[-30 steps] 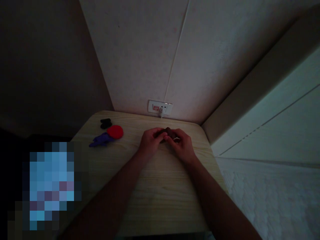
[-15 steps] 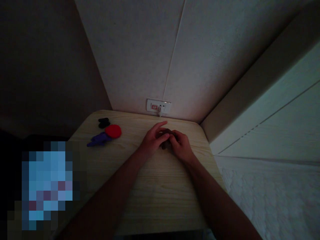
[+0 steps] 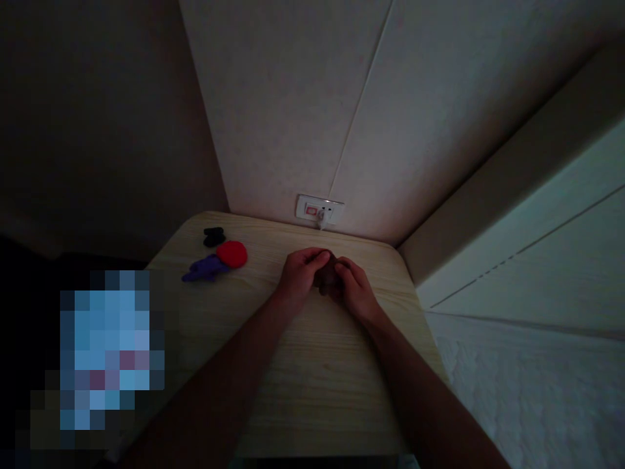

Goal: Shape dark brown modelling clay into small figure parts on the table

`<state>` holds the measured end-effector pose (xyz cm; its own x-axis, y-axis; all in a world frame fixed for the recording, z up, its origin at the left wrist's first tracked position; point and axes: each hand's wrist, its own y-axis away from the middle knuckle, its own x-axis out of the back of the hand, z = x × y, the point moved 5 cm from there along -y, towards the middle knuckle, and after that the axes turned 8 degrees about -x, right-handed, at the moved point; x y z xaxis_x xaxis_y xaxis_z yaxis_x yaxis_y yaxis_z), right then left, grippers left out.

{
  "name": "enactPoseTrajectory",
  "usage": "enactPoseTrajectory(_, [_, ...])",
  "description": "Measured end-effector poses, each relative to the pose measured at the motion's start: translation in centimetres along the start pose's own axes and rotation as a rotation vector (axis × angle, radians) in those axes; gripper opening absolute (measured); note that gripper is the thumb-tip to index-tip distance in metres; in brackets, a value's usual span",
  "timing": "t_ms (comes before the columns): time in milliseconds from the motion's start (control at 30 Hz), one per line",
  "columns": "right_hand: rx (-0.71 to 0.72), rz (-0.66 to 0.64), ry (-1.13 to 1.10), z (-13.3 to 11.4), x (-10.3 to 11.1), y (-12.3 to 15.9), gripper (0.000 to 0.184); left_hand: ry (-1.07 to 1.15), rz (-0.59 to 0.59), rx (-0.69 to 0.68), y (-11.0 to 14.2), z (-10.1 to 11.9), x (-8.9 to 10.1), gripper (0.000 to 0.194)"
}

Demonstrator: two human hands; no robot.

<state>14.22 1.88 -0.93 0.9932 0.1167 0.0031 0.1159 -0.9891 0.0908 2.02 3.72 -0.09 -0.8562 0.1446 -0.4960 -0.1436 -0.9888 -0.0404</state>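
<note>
Here, a brown lump [image 3: 329,276] sits between left grip [image 3: 299,275] and right grip [image 3: 358,285].

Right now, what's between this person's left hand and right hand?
In the head view, a dark brown lump lies between the left hand and the right hand; both hold it, partly hiding its shape.

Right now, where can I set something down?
Bare wood shows on the tabletop between the forearms, and between the red piece and the left hand; a smaller patch lies right of the right hand. Crowded: far left, where the red piece, purple piece and black piece cluster, and around the brown lump in both hands.
</note>
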Motion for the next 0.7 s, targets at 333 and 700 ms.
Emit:
enactPoseTrajectory(333, [0.12, 0.16, -0.025, -0.8, 1.7, -0.6, 0.032, -0.05, -0.027, -0.152, -1.4, -1.0, 0.8, 0.043])
enactPoseTrajectory(700, [0.342, 0.294, 0.307, -1.3, 3.1, -0.7, 0.043, -0.424, -0.113, -0.307, -1.3, -1.5, 0.3, 0.031])
